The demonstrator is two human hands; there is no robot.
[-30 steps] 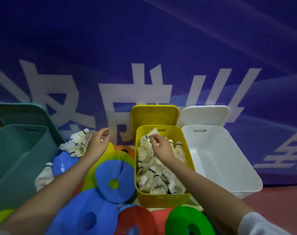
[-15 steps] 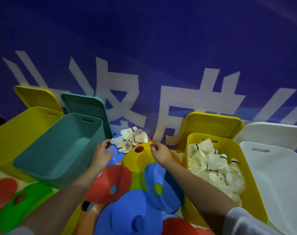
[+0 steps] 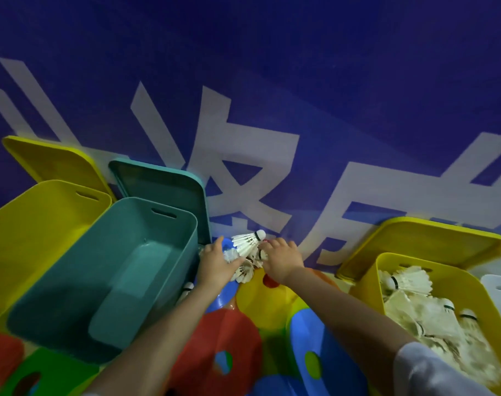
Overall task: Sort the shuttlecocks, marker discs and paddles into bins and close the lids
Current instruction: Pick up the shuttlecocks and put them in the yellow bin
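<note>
At 12 o'clock: loose shuttlecocks point(image 3: 247, 247) lay heaped by the wall.
Left hand point(image 3: 216, 262): fingers curled, gathering one.
Right hand point(image 3: 280, 260): fingers curled, raking them together.
Yellow bin point(image 3: 369, 284), 3 o'clock: lid off, likely awaiting them.

White feathered shuttlecocks point(image 3: 247, 244) lie heaped between teal bin point(image 3: 106, 270) (empty) and yellow bin point(image 3: 455, 284), which holds more; marker discs point(image 3: 220, 344) overlap below.

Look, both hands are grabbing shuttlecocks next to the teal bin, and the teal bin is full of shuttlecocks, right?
Not quite. In the head view the teal bin is empty. The left hand and right hand are indeed gathering the shuttlecocks beside it.
</note>
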